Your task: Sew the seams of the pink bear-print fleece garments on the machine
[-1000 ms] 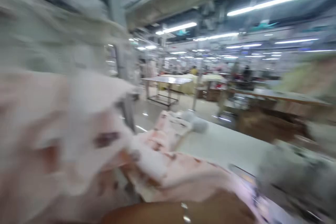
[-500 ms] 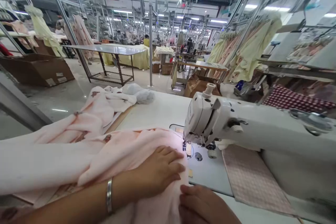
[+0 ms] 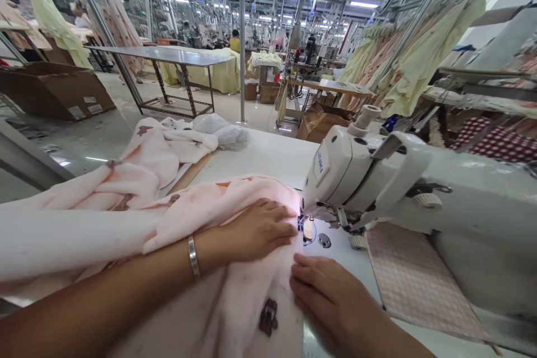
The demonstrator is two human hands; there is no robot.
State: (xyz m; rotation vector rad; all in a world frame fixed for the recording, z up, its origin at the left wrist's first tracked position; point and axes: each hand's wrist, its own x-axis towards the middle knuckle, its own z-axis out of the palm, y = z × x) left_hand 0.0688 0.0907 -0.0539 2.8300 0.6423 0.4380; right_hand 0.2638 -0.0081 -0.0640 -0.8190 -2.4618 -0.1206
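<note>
Soft pink fabric with brown bear prints spreads over the left side of the sewing table. Its right edge runs under the needle and presser foot of a white sewing machine. My left hand, a silver bracelet on its wrist, lies flat on the fabric, fingers stretched out just left of the presser foot. Closer to me, my right hand has its fingers closed at the fabric's right edge; the thumb is hidden.
A pink checked cloth lies under the machine arm. A clear plastic bag sits at the table's far edge. Beyond stand a metal table, a cardboard box and hanging yellow garments.
The view has tilted down and shifted. Both hands have moved toward the needle with the fabric, and a bear print now shows near my right hand.
</note>
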